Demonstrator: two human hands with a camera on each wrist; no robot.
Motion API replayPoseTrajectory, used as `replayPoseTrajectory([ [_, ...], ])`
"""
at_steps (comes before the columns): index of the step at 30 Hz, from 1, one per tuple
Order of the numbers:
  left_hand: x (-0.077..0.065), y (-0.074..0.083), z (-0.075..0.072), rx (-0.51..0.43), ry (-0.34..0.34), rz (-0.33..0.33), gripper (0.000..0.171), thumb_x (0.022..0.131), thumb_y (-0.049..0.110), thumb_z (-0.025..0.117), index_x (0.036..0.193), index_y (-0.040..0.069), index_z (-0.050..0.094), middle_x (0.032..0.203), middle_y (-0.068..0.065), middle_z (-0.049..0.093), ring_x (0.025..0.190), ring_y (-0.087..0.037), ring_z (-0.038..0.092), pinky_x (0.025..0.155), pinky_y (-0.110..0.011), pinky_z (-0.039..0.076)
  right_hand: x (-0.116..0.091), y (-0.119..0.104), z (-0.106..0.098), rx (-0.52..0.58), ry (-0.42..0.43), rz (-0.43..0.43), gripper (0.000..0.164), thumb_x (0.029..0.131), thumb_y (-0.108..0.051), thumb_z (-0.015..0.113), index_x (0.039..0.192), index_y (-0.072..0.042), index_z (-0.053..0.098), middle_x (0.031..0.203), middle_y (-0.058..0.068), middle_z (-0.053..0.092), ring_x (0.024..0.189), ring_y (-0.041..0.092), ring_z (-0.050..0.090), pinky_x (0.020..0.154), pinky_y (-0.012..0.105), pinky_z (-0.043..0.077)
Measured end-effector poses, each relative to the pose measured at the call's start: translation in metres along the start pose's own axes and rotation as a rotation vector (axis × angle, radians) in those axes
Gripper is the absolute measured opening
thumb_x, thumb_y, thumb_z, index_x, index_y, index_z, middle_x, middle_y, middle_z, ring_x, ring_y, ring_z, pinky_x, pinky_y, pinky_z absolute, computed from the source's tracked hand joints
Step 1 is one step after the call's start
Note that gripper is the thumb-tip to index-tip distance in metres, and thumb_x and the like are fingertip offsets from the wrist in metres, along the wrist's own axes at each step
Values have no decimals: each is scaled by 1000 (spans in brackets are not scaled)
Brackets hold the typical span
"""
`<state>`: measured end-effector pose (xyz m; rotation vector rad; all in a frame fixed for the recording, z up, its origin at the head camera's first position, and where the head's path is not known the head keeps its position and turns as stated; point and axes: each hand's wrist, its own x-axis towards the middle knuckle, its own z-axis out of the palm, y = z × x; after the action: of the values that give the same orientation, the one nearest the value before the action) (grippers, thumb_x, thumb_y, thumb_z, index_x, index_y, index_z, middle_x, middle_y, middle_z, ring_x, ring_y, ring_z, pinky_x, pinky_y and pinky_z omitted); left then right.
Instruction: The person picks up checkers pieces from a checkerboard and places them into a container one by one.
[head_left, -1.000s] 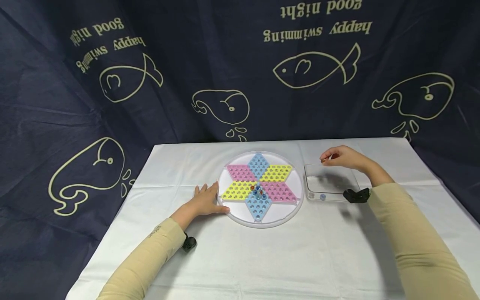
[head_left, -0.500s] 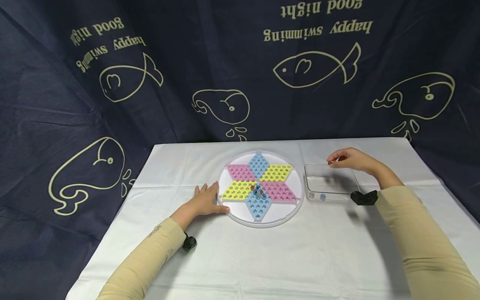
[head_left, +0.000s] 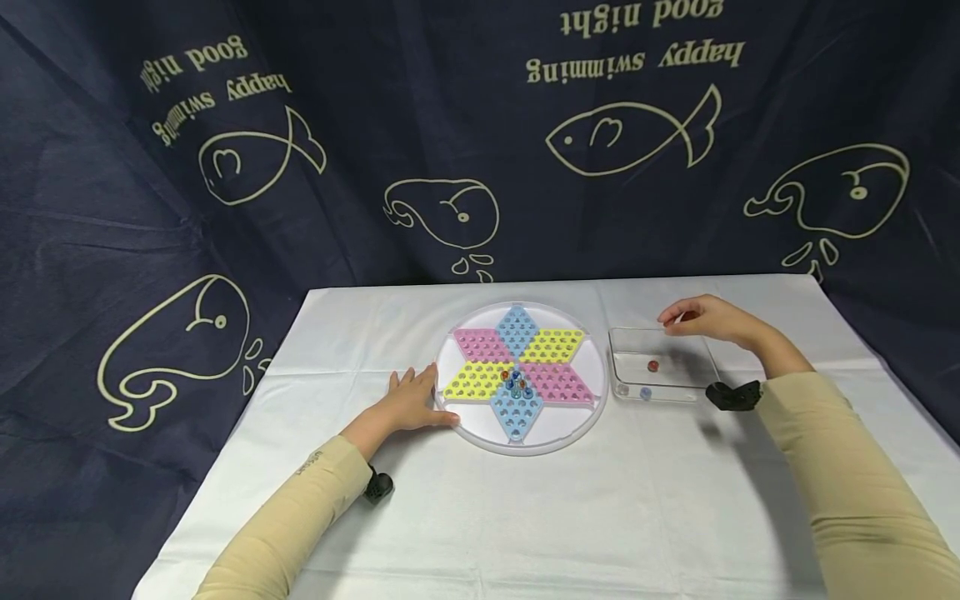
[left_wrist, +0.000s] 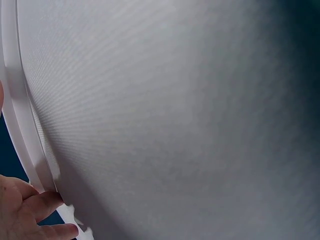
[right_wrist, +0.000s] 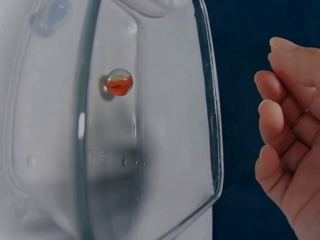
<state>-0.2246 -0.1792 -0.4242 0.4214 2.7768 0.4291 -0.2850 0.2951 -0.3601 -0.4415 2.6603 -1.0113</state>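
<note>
My right hand point(head_left: 705, 318) hovers over the back right of a clear plastic box point(head_left: 686, 377), fingers loosely bent with nothing between them. A marble point(right_wrist: 119, 82) with orange-red swirls lies alone on the box floor; in the right wrist view my fingertips point(right_wrist: 271, 117) are apart from the rim. My left hand point(head_left: 408, 402) rests beside a round white Chinese checkers board point(head_left: 467, 425), its spread fingers and thumb at the left rim. Several blue and orange marbles point(head_left: 516, 384) sit in holes near the star's centre. In the left wrist view, fingers point(left_wrist: 47, 202) touch the board's edge.
A pale bluish marble point(head_left: 646, 393) and a clear one point(head_left: 622, 389) show at the box's front wall. The box stands just right of the board on a white tablecloth point(head_left: 540, 525). Behind the table hangs a dark blue curtain point(head_left: 360, 225) with fish drawings.
My right hand has shifted right over the box and let go of the orange-red marble, which now lies inside. The left hand and the board have stayed still.
</note>
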Motion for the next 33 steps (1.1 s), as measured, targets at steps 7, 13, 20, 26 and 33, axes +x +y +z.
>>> replayPoseTrajectory([
  [7,0,0,1,-15,3,-6,105,73,57,66,144,-4,17,149,-19,21,135,-47,13,108,-60,1,6,-8,6,-9,-6,-25,38,86,-21,64,114,4,59,99,8,65,82,7,54,73,27,44],
  [13,-2,2,-1,-16,-2,-9,105,74,57,66,144,-4,16,149,-20,21,135,-47,12,109,-59,0,15,-21,16,4,-2,-83,33,86,-19,64,110,2,61,95,6,64,80,11,54,71,29,46],
  [20,-2,3,-2,-19,0,-3,105,74,56,66,144,-5,16,149,-20,21,134,-48,13,108,-60,1,29,-41,43,78,-31,-128,37,84,-16,66,113,6,59,94,7,63,79,13,53,67,27,47],
  [26,-2,4,-2,-11,5,3,105,74,56,66,143,-6,17,149,-20,21,134,-49,14,108,-61,2,38,-57,68,53,-60,-181,34,83,-15,67,109,7,61,91,7,62,77,16,52,62,24,46],
  [33,-3,4,-3,-18,4,3,105,74,56,66,144,-5,17,149,-21,21,134,-49,13,108,-61,1,44,-77,90,43,-119,-269,30,81,-12,67,106,5,63,94,10,64,79,17,53,64,26,46],
])
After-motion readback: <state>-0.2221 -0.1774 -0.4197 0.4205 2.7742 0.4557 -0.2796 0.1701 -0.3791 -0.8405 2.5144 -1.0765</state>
